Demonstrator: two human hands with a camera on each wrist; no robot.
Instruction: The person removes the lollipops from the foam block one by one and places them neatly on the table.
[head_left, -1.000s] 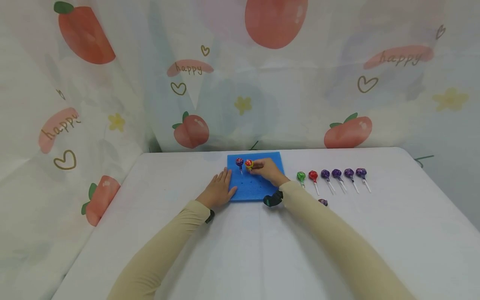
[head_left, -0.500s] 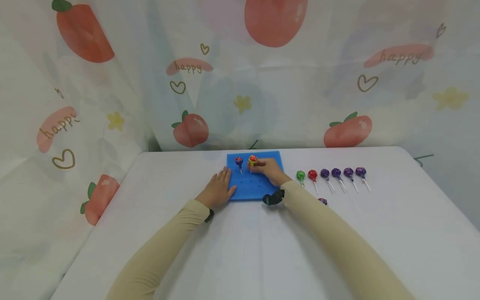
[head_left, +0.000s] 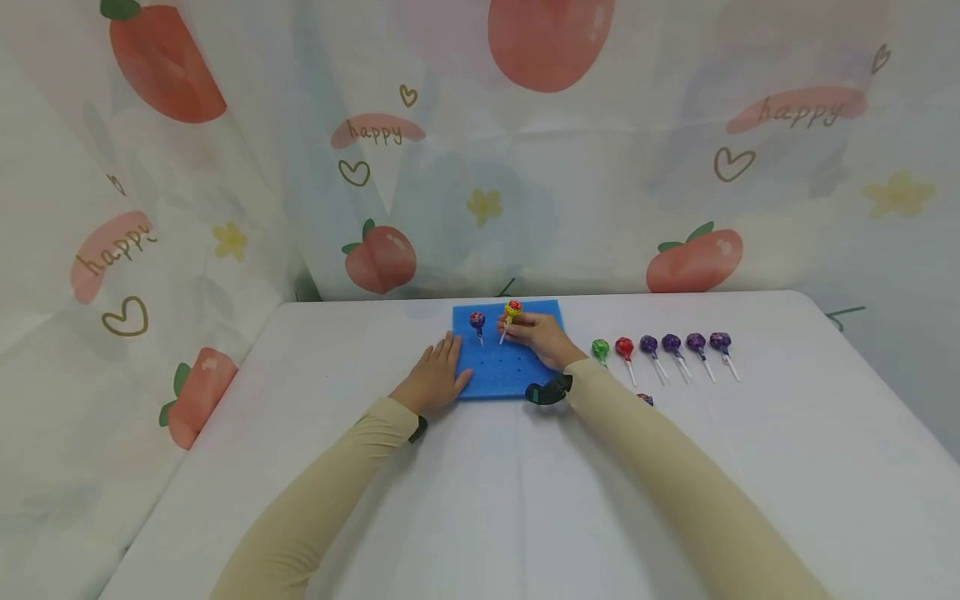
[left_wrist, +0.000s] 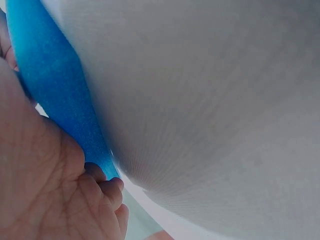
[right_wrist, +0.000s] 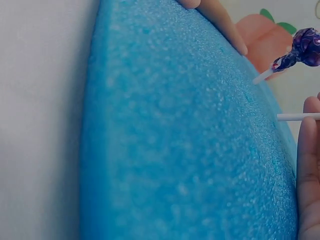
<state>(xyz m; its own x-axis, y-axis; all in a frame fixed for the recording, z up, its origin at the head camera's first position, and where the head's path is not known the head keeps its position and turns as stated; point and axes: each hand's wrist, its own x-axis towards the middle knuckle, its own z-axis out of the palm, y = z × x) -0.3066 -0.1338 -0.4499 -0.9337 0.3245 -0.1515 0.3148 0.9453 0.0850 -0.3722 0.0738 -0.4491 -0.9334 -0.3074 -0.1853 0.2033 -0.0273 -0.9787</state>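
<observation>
My right hand [head_left: 543, 337] pinches a yellow-and-red wrapped lollipop [head_left: 513, 309] by its white stick, over the far part of a blue foam board [head_left: 487, 385]. In the right wrist view, the lower end of that stick [right_wrist: 292, 117] is right at the foam surface. Left of it, a purple lollipop [head_left: 477, 320] stands upright in the board, its stick sunk in the foam. My left hand [head_left: 431, 379] lies along the board's left edge with straight fingers. The left wrist view shows my left palm [left_wrist: 45, 185] against the board's blue side [left_wrist: 65, 85].
Right of the board lies a row of lollipops: a green one [head_left: 600, 348], a red one [head_left: 625, 347] and several purple ones [head_left: 672, 342]. Another dark-wrapped lollipop [head_left: 645, 400] is partly hidden by my right sleeve. Small holes dot the board. A printed curtain [head_left: 600, 167] hangs behind the white table [head_left: 465, 500].
The yellow-and-red lollipop has risen and shifted slightly right with my right hand, showing more of its white stick. My left hand stays at the board's edge.
</observation>
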